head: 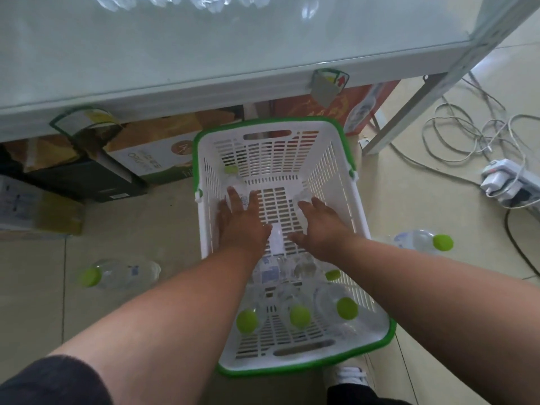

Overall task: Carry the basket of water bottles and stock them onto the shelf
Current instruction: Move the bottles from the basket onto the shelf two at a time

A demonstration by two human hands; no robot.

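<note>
A white slotted basket with a green rim [344, 159] stands on the floor below the shelf [204, 48]. Several clear water bottles with green caps lie at its near end [346, 308]. One more bottle [233, 175] lies along the far left wall. My left hand [241, 222] rests on that bottle with fingers spread. My right hand [320, 226] reaches in at the far right, fingers apart, fingertips at another clear bottle [302, 196]. Bottle bases [210, 2] show at the shelf's back.
Two bottles lie on the floor, one left [117, 274] and one right [420, 242] of the basket. Cardboard boxes [140, 153] sit under the shelf. Cables and a power strip [508, 182] lie at the right, by the shelf leg [409, 112]. My shoe [349, 378] is beside the basket.
</note>
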